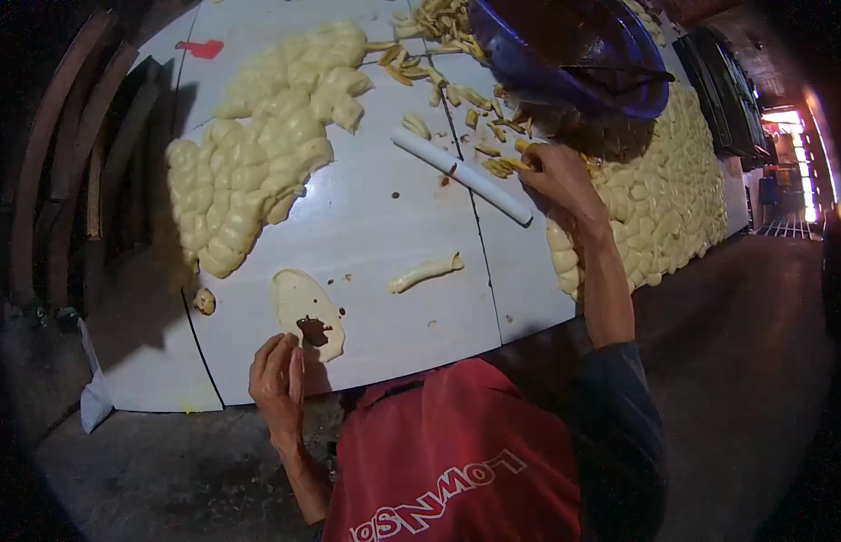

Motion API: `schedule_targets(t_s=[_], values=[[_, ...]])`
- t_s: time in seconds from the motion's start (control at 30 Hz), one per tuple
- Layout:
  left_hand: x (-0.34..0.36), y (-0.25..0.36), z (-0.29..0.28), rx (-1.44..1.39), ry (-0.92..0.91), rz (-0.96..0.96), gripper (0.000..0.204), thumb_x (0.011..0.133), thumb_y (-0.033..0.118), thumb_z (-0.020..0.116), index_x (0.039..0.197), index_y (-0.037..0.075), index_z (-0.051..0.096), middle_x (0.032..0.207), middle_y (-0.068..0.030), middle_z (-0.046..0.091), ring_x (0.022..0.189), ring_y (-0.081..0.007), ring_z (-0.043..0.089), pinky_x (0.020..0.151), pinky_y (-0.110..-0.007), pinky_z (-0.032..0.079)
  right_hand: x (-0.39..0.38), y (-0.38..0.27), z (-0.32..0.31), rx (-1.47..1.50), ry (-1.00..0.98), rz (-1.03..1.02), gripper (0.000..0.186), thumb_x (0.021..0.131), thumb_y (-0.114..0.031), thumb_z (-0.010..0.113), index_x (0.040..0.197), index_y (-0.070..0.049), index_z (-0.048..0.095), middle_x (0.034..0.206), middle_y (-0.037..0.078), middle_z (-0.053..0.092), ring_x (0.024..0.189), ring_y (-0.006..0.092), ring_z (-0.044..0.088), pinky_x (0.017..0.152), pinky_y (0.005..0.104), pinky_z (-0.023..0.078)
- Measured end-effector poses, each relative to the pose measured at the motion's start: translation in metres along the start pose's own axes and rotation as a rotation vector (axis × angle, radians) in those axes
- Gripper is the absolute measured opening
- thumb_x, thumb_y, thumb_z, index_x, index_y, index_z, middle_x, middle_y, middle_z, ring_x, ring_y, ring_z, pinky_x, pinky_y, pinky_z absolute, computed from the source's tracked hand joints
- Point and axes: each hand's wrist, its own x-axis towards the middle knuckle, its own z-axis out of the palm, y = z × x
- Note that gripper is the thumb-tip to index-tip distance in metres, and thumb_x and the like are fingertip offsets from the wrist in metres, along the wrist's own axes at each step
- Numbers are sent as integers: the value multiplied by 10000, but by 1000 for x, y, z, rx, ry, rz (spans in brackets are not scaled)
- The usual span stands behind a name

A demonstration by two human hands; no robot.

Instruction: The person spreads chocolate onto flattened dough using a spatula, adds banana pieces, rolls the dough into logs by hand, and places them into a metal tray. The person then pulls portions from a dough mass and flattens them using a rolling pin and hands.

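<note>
A flattened oval of pale dough (299, 294) lies near the table's front edge, with a patch of dark brown paste (313, 331) on its lower part. Beside that patch, my left hand (278, 369) rests at the dough's edge, fingers loosely bent, nothing visible in them. Farther right, my right hand (563, 179) reaches among yellow-brown strips (500, 166), which look like sliced banana. Its thumb and forefinger close on one or more strips; the fingertips partly hide them. A white rolling pin (461, 176) lies slanted left of that hand. Between the hands sits a rolled dough piece (426, 273).
A blue basin (657, 95) of dark brown paste, with a dark stick across it, stands at the far right. Dough balls spread in one mass at left (249, 163) and another at right (664, 199). A red scraper (201, 49) lies far left; dark trays (723, 95) stand right.
</note>
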Motion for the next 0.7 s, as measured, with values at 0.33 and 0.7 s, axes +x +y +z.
schedule_targets(t_s=[0.33, 0.7], values=[[-11, -2, -4, 27, 23, -29, 201, 951, 30, 713, 1147, 2, 748, 1145, -170, 719, 1041, -297, 708, 871, -386, 579, 8, 18, -9, 577, -118, 181, 403, 865, -293, 736, 1048, 65, 746, 895, 81, 725, 844, 156, 628, 791, 329, 495], [-12, -3, 1, -24, 38, -11, 183, 959, 40, 702, 1131, -1, 752, 1125, -161, 726, 1031, -295, 708, 865, -389, 574, -15, -32, 12, -105, 319, -114, 260, 919, -278, 683, 1076, -83, 755, 1017, 131, 701, 916, 341, 707, 807, 433, 563]])
